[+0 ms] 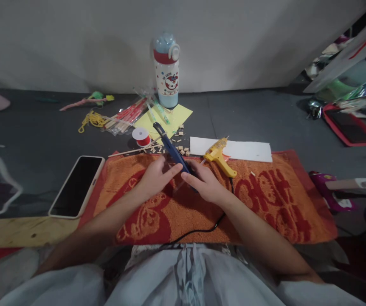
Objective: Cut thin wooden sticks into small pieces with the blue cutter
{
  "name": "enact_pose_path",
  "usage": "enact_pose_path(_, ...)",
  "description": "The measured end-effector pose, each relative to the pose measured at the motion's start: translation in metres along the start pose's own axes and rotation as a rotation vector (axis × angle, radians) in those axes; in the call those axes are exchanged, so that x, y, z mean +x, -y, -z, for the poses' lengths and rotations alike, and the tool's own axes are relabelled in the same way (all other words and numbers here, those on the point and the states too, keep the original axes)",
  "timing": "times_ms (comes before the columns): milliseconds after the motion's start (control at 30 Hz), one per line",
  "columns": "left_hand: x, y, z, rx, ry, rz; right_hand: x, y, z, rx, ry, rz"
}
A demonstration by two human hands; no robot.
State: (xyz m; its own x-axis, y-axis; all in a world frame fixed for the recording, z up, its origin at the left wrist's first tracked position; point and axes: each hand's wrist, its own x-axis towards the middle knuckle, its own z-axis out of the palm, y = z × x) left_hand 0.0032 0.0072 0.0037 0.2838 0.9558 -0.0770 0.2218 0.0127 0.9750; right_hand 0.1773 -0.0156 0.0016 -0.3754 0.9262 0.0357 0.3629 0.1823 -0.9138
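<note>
At left, a phone [77, 187] lies screen up against the left edge of an orange towel [275, 208]. Right of it, beyond the towel, sits a red-wound spool [140, 134]. The left hand [157, 174] has thumb and fingers clamped on a dark-blue tool [174, 153], located over the towel's far middle. The right hand [209, 182] is clamped on its near end. Right of that lies a yellow glue gun [217, 154].
</note>
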Motion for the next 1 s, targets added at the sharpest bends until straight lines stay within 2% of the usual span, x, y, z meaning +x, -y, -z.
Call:
enact_pose_path(100,-0.002,-0.004,0.01,0.332,-0.157,-0.138,0.0,0.0,0.003,-0.053,-0.04,-0.007)
enact_pose_path(233,0.0,-0.01,0.025,0.657,-0.496,-0.433,-0.001,0.0,0.006,-0.127,-0.051,-0.008)
enact_pose_path(300,0.004,-0.01,0.032,0.752,-0.557,-0.469,-0.002,0.0,0.007,-0.128,-0.037,0.016)
enact_pose_path(400,0.012,-0.005,0.042,0.789,-0.479,-0.447,-0.002,0.001,0.008,-0.133,-0.013,0.052)
enact_pose_path(467,0.016,-0.001,0.047,0.716,-0.395,-0.432,-0.003,0.001,0.01,-0.148,0.004,0.058)
enact_pose_path(733,0.023,-0.008,0.056,-0.105,-0.148,-0.183,-0.002,-0.002,0.019,-0.151,0.082,0.156)
enact_pose_path(833,0.024,-0.009,0.057,-0.253,-0.132,-0.14,-0.002,-0.003,0.02,-0.102,0.125,0.171)
enact_pose_path(1000,0.026,-0.003,0.059,-0.336,-0.133,-0.138,-0.002,-0.003,0.021,-0.081,0.169,0.164)
